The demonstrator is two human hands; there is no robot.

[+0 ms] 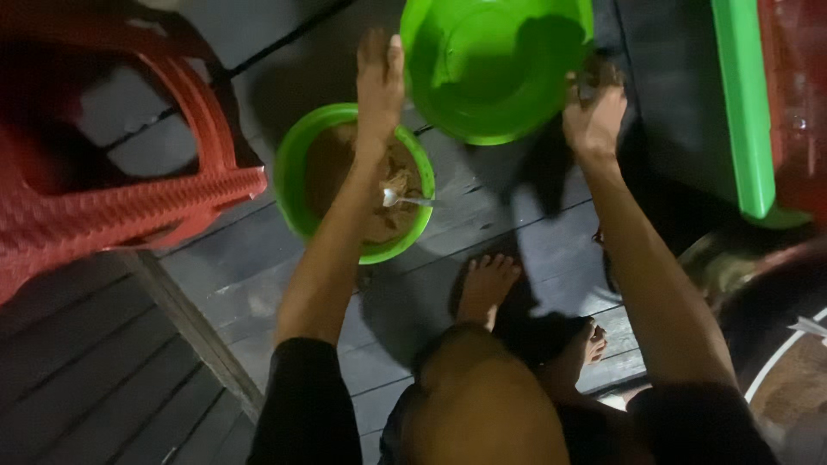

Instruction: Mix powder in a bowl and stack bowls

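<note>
1. Head view, the step in hand: both hands are on the big empty green basin at the far side of the scene. The left hand has its fingers pressed together flat against the basin's left rim; the right hand curls its fingers around the right rim. My read is that the basin is being lifted or shifted, since it looks tilted and raised off the floor, though I can't tell that for sure.

2. Same view, what's under it: nearer and to the left sits a smaller green bowl on the dark wooden plank floor, partly under the left forearm. It holds a brownish, lumpy, wet-looking mix, and a metal spoon lies in it with the handle pointing right.

3. What the next move calls for, as I judge it: a steady two-handed hold on the basin, level enough that its rim clears the smaller bowl, and a forearm that doesn't knock the spoon.

4. Materials and shapes: both vessels look like smooth, glossy plastic, round with rolled rims. The floor is matte grey boards with gaps between them. The red chair at the left has a woven-pattern plastic surface. A bare foot rests on the planks near the bowl. A flat green edge runs along the far right; I can't tell what it belongs to.
</note>
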